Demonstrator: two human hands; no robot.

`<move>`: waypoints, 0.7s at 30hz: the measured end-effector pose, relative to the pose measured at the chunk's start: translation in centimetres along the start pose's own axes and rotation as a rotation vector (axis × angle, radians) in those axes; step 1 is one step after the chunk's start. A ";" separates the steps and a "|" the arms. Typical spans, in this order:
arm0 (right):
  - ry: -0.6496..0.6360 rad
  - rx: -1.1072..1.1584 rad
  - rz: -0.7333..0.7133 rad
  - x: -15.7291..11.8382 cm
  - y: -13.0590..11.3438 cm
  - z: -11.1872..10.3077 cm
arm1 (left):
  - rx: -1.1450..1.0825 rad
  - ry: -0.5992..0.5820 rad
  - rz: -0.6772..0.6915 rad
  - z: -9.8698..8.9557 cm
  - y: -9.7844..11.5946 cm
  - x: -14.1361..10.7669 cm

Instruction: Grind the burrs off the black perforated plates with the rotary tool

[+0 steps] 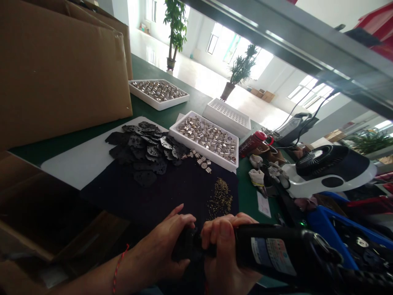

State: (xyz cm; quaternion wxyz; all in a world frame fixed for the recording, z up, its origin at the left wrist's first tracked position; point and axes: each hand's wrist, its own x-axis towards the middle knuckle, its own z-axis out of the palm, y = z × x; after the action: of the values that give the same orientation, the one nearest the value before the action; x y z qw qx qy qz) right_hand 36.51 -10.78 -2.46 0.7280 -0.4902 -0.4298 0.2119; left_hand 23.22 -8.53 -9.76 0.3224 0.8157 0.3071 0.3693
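Counting outward from the black cloth mat [159,192], two hands work at its near edge. Left hand [162,248]: one red string bracelet [118,266] on the wrist; fingers curled closely around one small black piece [186,245], its shape mostly hidden. Right hand [224,250]: fingers wrapped firmly around the nose of one black handheld power tool [272,254], labelled on its side and just beside the black piece.

On the mat: one overlapping heap of black perforated plates [144,149], too many to count; about ten loose silver cylinders [199,160]; one small pile of golden-brown filings [219,199].

Beyond the mat, on the green table [147,108]: two white trays of silver cylinders [205,139] and one white holed tray [229,116]. Left of the mat: one white board [76,157] and cardboard boxes [61,69], the boxes blocking that side of the table. Right of the mat: one red bottle [253,143], white gloves [256,177], one black-and-white fan [328,170] and one blue bin [337,233] — the power tool partly covers the bin.
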 end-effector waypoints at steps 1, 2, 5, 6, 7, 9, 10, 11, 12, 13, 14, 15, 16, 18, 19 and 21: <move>0.023 0.029 0.011 0.0 -0.2 0.2 | -0.002 -0.002 0.000 0.0 0.0 0.0; 0.048 0.071 0.024 0.0 -0.5 0.4 | -0.001 -0.003 -0.001 0.1 -0.1 0.0; 0.132 0.200 0.028 0.6 -1.5 0.3 | -0.001 0.033 0.004 0.6 -0.5 -0.2; 0.177 0.233 0.017 1.0 -1.8 -0.1 | -0.003 0.048 0.007 0.8 -0.7 -0.3; 0.238 0.257 -0.002 1.4 -2.0 -0.5 | -0.006 0.061 0.008 1.0 -0.8 -0.4; 0.387 0.263 -0.035 2.4 -2.3 -1.8 | -0.005 0.066 0.002 1.1 -0.9 -0.6; 0.465 0.244 -0.045 2.9 -2.4 -2.5 | -0.002 0.058 -0.004 1.1 -0.9 -0.6; 0.531 0.211 -0.050 3.3 -2.3 -3.1 | 0.002 0.052 -0.010 1.0 -0.9 -0.7; 0.580 0.176 -0.049 3.6 -2.2 -3.7 | 0.007 0.046 -0.018 0.8 -0.8 -0.7; 0.615 0.146 -0.042 3.8 -2.0 -4.1 | 0.015 0.041 -0.026 0.6 -0.7 -0.7; 0.639 0.124 -0.027 3.9 -1.8 -4.4 | 0.029 0.034 -0.036 0.4 -0.6 -0.8; 0.654 0.111 -0.018 3.9 -1.6 -4.6 | 0.048 0.026 -0.046 0.2 -0.6 -0.8; 0.655 0.103 -0.007 3.9 -1.3 -4.7 | 0.069 0.022 -0.057 0.1 -0.6 -0.8; 0.650 0.094 -0.004 3.7 -0.9 -4.7 | 0.108 0.031 -0.076 0.1 -0.8 -1.0; 0.652 0.089 -0.008 3.7 -0.7 -4.6 | 0.121 0.038 -0.083 0.2 -0.9 -1.2; 0.661 0.088 -0.006 3.6 -0.5 -4.6 | 0.128 0.060 -0.082 0.5 -1.3 -1.5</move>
State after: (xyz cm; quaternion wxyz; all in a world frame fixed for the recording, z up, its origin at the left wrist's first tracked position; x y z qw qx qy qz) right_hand 42.24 -10.78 -1.19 0.8492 -0.4993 -0.1623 0.0576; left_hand 22.48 -9.04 -11.61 0.2749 0.8100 0.3727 0.3597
